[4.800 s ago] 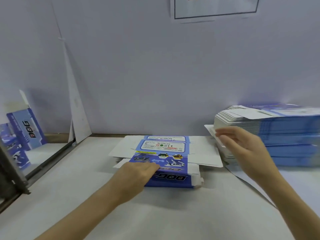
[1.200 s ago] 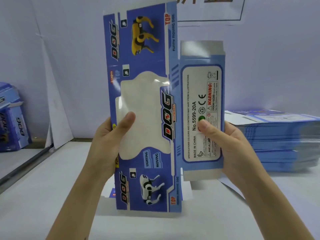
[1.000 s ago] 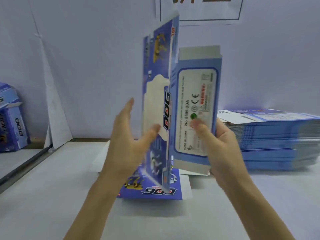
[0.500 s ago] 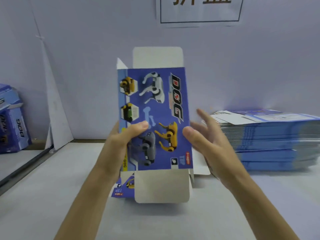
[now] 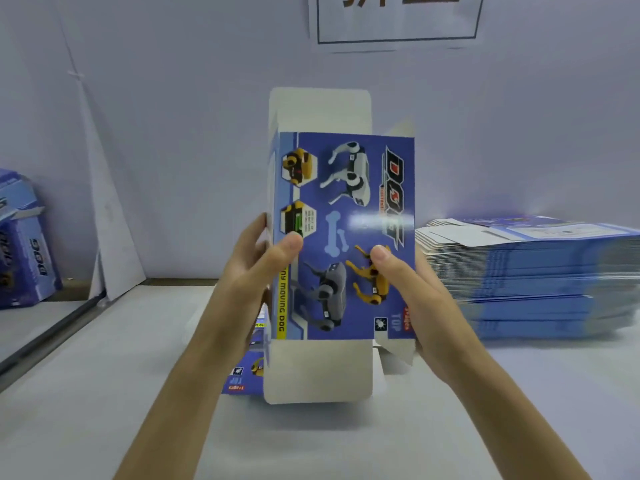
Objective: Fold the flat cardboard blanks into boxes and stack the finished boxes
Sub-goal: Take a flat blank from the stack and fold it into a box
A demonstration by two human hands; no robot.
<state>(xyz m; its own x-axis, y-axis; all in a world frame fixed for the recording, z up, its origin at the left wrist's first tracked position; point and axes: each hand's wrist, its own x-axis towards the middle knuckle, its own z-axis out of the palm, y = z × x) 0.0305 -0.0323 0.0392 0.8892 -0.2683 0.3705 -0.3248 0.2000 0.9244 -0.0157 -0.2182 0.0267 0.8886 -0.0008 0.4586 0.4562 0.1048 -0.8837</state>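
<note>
I hold a blue cardboard box blank [image 5: 349, 209] printed with robot dogs upright above the table, its back panel facing me. White flaps stick out at its top and bottom. My left hand [image 5: 256, 271] grips its left edge, thumb on the front. On the right edge my right hand [image 5: 412, 289] holds it, thumb pressed on the yellow dog picture. Another blue blank [image 5: 247, 372] lies flat on the table below, mostly hidden. A tall stack of flat blanks [image 5: 533, 275] sits at the right.
A folded blue box [image 5: 24, 244] stands at the far left beyond a metal rail [image 5: 52, 334]. A white cardboard sheet [image 5: 107, 209] leans against the back wall. A paper sign [image 5: 398, 19] hangs above. The white table [image 5: 104, 410] stretches toward me.
The blank was flat with its window side toward me, then turned round; now its back panel faces me. My right hand, spread half a second ago, now grips the right edge.
</note>
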